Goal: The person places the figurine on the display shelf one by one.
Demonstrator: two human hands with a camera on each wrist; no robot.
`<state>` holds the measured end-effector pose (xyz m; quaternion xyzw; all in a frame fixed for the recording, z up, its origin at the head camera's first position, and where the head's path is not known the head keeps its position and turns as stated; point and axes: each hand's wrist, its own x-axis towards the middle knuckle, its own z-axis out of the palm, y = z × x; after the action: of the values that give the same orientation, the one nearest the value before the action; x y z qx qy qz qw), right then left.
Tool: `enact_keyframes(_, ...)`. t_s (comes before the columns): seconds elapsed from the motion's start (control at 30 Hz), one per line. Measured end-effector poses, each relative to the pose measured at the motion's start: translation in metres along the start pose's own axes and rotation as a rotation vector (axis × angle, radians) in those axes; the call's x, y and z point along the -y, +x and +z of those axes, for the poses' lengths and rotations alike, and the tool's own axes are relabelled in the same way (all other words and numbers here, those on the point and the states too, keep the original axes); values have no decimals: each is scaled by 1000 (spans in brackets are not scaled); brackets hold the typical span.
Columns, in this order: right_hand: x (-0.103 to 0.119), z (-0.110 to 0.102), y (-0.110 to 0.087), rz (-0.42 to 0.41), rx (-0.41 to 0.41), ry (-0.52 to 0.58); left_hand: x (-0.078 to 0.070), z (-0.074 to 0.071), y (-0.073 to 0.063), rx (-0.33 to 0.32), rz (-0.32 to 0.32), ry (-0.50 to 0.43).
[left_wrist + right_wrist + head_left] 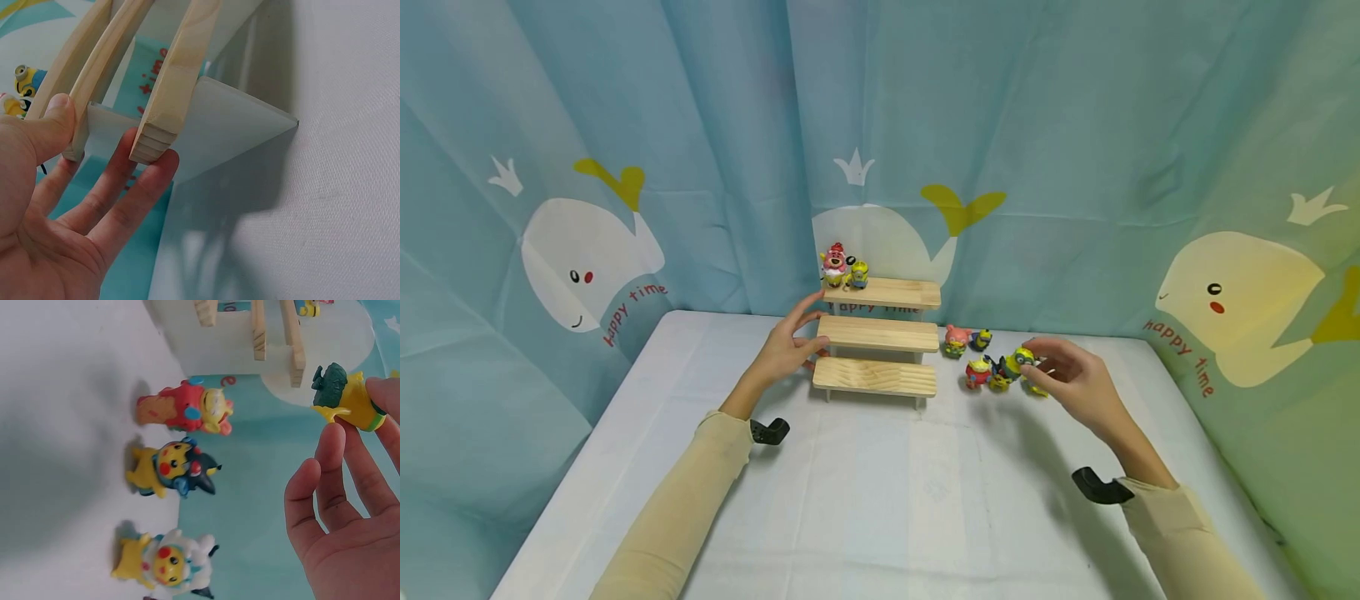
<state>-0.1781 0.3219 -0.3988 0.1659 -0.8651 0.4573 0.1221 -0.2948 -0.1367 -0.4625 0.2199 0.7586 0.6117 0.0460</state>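
A three-step wooden display shelf (877, 333) stands on the table. At its left end my left hand (784, 350) grips it. The left wrist view shows the thumb and a finger on either side of the middle plank (103, 59), while other fingertips touch the end of the lowest plank (178, 81). My right hand (1071, 383) pinches a yellow minion figurine (359, 403) with a dark green lower part, raised off the table to the shelf's right. On the top step sit a pink figurine (835, 265) and another minion (859, 275), side by side.
Right of the shelf stand a red-clothed figurine (181, 407), a dark-hatted Pikachu figurine (164, 467) and a white-hatted Pikachu figurine (165, 564). Behind them are a pink-headed figurine (957, 340) and a small minion (981, 339). A blue whale-print curtain (715, 183) hangs behind the table.
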Motion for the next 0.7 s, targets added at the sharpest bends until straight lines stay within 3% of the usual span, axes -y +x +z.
enact_keyframes(0.2,11,1,18,6,25,-62,-1,1,0,-3,-5,6)
enact_keyframes(0.37,21,2,37,11,48,-52,-3,0,-1,4,-7,-18)
enact_keyframes(0.7,38,20,81,-47,88,-97,-1,0,0,0,3,7)
